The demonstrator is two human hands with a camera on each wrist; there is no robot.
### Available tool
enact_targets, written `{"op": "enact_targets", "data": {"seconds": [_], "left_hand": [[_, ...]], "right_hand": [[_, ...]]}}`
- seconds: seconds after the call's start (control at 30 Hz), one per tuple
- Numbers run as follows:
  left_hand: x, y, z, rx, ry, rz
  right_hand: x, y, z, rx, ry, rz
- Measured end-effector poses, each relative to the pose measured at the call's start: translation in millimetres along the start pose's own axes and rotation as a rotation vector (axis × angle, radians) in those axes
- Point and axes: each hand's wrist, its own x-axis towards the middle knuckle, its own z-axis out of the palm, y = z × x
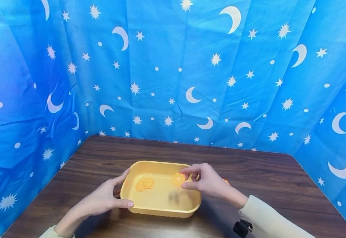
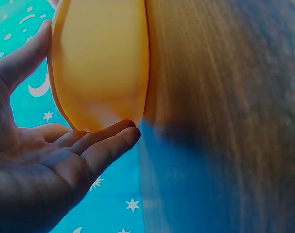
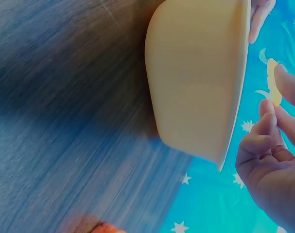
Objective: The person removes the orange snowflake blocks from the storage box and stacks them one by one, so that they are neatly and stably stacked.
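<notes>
A yellow plastic bin with rounded corners stands on the table. My left hand holds its left end, the thumb on the near rim and a finger at the far corner. In the left wrist view, the other fingers lie along the outer wall. Over the bin's right part, my right hand pinches an orange scalloped disc between thumb and fingers. The right wrist view shows this disc edge-on, above the rim. Two similar orange discs lie overlapping on the bin's floor at left.
Another orange piece lies on the table right of the bin, mostly hidden behind my right wrist. The dark wooden table is bordered by a blue curtain with moons and stars at the back and sides.
</notes>
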Motion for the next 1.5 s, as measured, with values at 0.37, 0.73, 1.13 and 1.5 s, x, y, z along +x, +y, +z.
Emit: {"op": "enact_targets", "data": {"seconds": [0.37,0.73,1.13,1.5], "left_hand": [[-0.4,-0.4,-0.6,-0.001,0.004,-0.018],[-0.6,-0.3,0.0,0.002,0.005,-0.017],[-0.8,-0.2,0.0,0.02,0.01,0.001],[-1.1,-0.1,-0.5,0.008,0.005,0.011]], "right_hand": [[-17.7,13,-15,0.051,0.087,0.031],[-34.5,33,-26,0.108,0.169,0.131],[-52.5,65,-41,0.08,0.257,0.215],[-71.1,89,-51,0.053,0.296,0.265]]}}
